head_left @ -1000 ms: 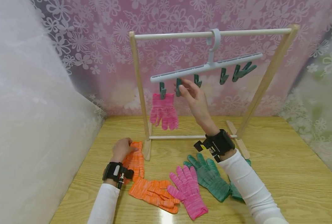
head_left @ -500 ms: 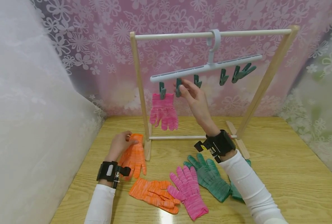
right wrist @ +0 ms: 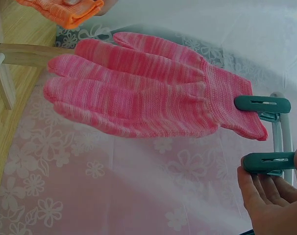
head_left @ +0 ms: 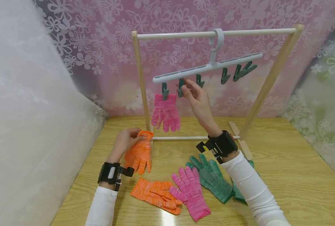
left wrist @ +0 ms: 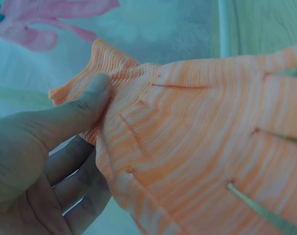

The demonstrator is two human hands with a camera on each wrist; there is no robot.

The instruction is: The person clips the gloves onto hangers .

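Note:
My left hand pinches an orange knit glove by its cuff, thumb in front; in the left wrist view the thumb presses on the ribbed cuff of this glove. The glove's fingers hang downward. Up at the hanger, my right hand pinches a dark green clothespin, second from the left. In the right wrist view that clothespin has nothing in its jaws. Left of it, a pink glove hangs by its cuff from another clothespin.
The hanger tilts, left end low, on the rod of a wooden rack. Several more clothespins hang to the right. On the table lie another orange glove, a pink glove and green gloves, partly under the right forearm.
My left hand has lifted the orange glove off the table, up and to the right toward the rack's left post. The right hand keeps its pinch on the clothespin.

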